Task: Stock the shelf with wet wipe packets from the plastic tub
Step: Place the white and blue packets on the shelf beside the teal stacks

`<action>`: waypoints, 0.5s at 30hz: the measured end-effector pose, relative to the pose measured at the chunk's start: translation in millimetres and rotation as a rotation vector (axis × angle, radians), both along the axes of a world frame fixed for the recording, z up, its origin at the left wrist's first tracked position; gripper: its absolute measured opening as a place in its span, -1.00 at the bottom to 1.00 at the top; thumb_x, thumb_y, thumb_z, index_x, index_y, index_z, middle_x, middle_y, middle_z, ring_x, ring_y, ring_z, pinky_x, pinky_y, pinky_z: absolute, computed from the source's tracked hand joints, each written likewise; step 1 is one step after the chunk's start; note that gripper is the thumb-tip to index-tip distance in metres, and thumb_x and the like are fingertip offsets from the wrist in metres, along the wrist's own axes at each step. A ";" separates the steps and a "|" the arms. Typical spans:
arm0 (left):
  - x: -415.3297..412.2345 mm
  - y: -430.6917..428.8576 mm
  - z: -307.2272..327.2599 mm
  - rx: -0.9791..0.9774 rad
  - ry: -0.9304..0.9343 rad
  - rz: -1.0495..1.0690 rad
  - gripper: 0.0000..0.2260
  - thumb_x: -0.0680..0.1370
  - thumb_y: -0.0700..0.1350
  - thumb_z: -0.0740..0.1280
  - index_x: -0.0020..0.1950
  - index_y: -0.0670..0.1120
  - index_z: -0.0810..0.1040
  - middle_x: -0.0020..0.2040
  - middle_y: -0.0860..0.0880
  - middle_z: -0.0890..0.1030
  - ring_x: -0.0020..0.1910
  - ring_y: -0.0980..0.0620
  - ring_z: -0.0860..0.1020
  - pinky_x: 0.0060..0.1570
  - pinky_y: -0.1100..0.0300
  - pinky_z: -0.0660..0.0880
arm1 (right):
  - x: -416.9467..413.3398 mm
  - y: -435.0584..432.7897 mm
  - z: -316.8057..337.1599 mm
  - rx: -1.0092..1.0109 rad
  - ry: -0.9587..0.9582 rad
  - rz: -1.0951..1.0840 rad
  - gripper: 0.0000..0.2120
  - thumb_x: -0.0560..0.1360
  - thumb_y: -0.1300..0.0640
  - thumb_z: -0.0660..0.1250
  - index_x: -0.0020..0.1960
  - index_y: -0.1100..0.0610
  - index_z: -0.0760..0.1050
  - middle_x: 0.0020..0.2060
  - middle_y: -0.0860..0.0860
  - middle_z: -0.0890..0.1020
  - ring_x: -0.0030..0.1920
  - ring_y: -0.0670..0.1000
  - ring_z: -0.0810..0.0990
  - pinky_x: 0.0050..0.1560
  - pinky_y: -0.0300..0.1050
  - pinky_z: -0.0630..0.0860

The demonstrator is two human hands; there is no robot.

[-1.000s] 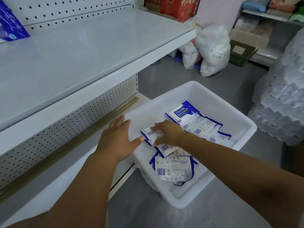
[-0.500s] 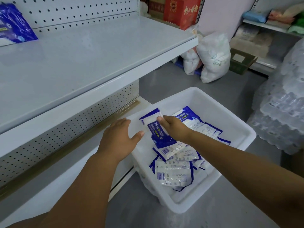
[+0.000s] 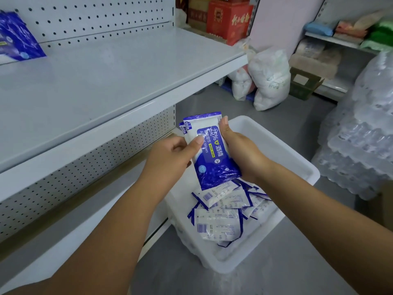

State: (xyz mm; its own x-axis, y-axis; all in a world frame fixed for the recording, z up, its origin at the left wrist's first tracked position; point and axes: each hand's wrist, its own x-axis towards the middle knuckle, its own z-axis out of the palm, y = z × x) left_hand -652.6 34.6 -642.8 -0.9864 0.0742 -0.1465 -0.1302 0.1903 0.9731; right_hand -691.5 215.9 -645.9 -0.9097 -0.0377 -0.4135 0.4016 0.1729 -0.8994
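Both hands hold a blue wipe packet (image 3: pixel 212 154) over the white tub (image 3: pixel 280 158).
The left hand (image 3: pixel 170 158) pinches the packet's left edge, thumb on the front; the right hand (image 3: pixel 244 154) clasps its right side, fingers curled behind; the packet stands on end, slightly tilted; another packet's corner (image 3: pixel 183 127) shows just behind it; more packets (image 3: pixel 219 222) lie loose in the tub, on the floor right of the shelf (image 3: pixel 106 81); one blue pack (image 3: pixel 17 39) stands far left on the shelf.

Wipe packet (image 3: pixel 212 152) between both hands (image 3: pixel 170 158) above tub (image 3: pixel 297 167)
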 end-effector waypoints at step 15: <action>-9.6 -50.4 66.4 0.346 0.232 0.564 -0.71 0.49 0.02 0.52 -0.01 -0.19 0.61 -0.16 -0.03 0.74 -0.15 0.03 0.73 -0.11 0.05 0.67 | -13.1 -64.5 44.5 -0.258 0.395 0.272 -0.47 0.44 -0.10 0.36 0.27 0.22 0.44 0.14 0.10 0.67 0.14 0.07 0.68 0.13 0.08 0.63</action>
State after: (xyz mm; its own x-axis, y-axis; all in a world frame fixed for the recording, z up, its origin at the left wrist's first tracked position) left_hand -662.1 -15.8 -576.3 -0.8908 -0.4542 0.0125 0.1007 -0.1705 0.9802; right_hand -704.6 151.4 -601.3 -0.9374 -0.3481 0.0118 -0.0041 -0.0228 -0.9997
